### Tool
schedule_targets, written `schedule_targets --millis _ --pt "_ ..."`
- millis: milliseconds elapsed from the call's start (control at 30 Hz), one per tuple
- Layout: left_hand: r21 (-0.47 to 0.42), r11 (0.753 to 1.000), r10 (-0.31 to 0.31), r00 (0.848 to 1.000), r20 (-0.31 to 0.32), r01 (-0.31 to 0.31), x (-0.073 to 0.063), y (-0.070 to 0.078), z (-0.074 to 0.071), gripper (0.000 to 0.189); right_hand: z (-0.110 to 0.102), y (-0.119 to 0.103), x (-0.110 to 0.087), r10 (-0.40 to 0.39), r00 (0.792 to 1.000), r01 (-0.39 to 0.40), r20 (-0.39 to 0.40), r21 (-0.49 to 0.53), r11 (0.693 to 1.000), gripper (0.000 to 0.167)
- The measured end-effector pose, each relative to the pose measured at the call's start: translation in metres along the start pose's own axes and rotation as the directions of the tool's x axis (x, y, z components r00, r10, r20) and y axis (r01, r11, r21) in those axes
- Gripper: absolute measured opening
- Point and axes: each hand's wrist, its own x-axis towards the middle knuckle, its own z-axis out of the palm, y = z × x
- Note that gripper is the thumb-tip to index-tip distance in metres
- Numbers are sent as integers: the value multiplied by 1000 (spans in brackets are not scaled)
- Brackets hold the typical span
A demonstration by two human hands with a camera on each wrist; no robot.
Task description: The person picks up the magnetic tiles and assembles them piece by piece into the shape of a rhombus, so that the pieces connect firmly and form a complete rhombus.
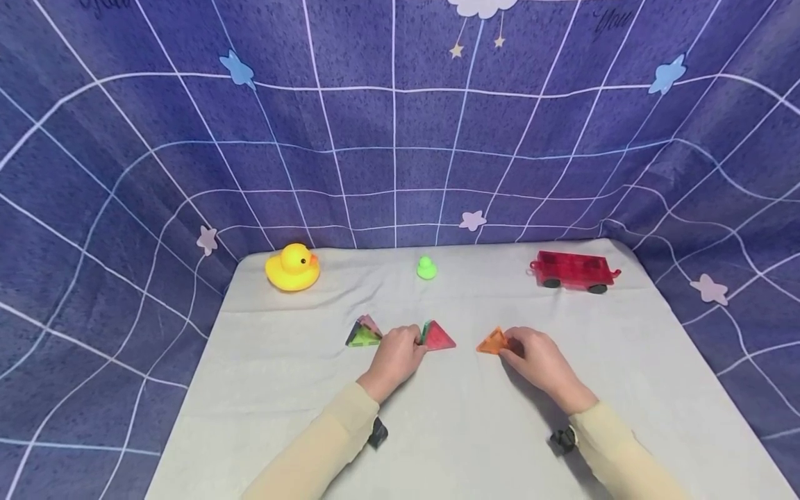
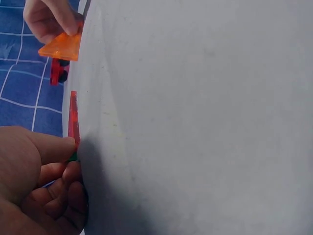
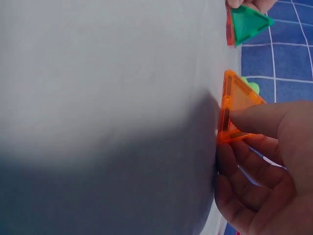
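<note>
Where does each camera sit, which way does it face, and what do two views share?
Head: on the head, facing forward and down over the table; left hand, right hand and sleeves show.
Left wrist: on that wrist, looking at the left hand pinching the red triangular tile; right hand at top.
Right wrist: on that wrist, looking at the right hand pinching the orange triangular tile; part of left hand at top.
Shared: both wrist views show both tiles and both hands.

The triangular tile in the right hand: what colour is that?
The triangular tile is orange; it shows best in the right wrist view.
</note>
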Motion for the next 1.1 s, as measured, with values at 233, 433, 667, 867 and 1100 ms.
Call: schedule_targets --millis 233,433,667,867,1100 --pt "2 1000 6 1000 6 -6 5 0 -2 32 5 -7 11 -26 1000 26 3 -8 1000 17" --pt "8 1000 0 1000 19 0 6 -1 -1 32 9 -17 19 -28 999 28 27 8 1000 20" --pt "2 1000 -12 1000 27 12 5 -2 0 31 16 -28 25 -41 999 41 27 17 999 12" --pt "-9 1000 -4 1000 17 4 4 -3 1 33 21 -35 30 -50 998 48 39 33 998 17" --pt "-8 1000 -24 999 30 25 2 -2 -1 34 27 -44 35 -72 996 71 54 35 997 21"
